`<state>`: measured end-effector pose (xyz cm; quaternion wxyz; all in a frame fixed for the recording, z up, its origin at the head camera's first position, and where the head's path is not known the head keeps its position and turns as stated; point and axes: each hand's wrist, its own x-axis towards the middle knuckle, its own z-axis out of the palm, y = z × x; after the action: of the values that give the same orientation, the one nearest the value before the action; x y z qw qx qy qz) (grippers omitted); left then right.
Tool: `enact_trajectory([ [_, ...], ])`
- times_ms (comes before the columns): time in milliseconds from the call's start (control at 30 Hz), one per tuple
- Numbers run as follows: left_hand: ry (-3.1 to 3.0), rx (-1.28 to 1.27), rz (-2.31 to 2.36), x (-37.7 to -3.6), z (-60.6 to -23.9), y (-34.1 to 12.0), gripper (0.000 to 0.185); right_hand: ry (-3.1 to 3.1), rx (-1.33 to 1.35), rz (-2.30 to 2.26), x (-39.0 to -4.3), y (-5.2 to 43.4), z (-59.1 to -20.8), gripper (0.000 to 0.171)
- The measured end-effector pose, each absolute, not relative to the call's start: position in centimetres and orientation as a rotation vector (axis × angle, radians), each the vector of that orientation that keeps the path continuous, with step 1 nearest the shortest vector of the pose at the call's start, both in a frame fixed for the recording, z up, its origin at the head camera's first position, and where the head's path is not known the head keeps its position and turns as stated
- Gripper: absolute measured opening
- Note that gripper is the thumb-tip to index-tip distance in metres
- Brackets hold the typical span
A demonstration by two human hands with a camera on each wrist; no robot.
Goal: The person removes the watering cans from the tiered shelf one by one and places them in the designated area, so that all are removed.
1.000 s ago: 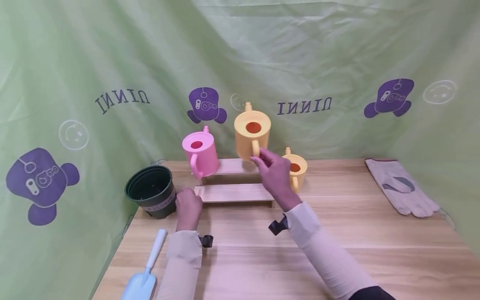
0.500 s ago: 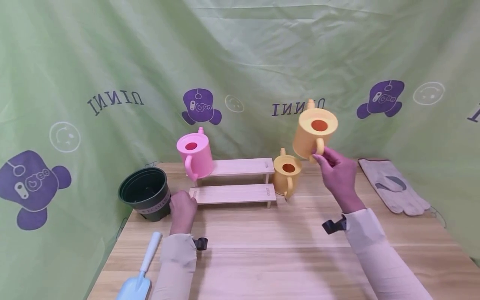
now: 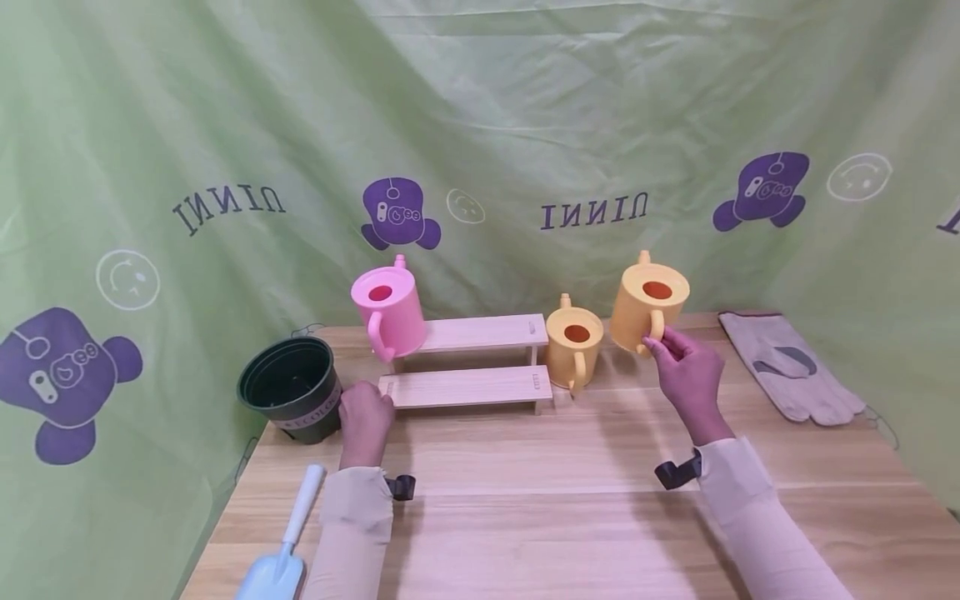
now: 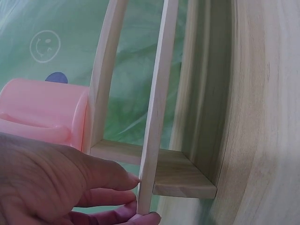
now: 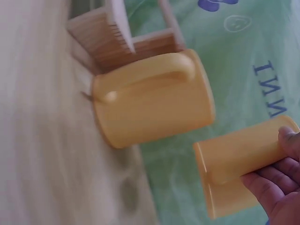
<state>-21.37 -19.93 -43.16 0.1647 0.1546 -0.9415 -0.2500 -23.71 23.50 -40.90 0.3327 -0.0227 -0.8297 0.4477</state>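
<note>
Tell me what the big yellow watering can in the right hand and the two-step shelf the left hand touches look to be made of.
The large yellow watering can, held by the right hand, looks like moulded plastic: uniform colour, smooth matte surface, rounded seamless handle. The pale two-step shelf, touched by the left hand, looks like unpainted wood: visible straight grain, flat sawn boards.
</note>
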Motion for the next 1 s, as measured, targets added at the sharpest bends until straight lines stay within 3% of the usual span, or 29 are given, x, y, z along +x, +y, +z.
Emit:
enact_trajectory([
  [400, -2.705, 0.501, -0.724, -21.3, -43.2, -19.8, 0.028, -2.286, -0.165, 1.184, -23.5, 22.3, -44.9, 0.031],
  [1000, -2.698, 0.483, -0.712, -21.5, -43.1, -19.6, 0.025, -2.380, -0.115, 1.279, -23.4, 22.4, -47.4, 0.034],
])
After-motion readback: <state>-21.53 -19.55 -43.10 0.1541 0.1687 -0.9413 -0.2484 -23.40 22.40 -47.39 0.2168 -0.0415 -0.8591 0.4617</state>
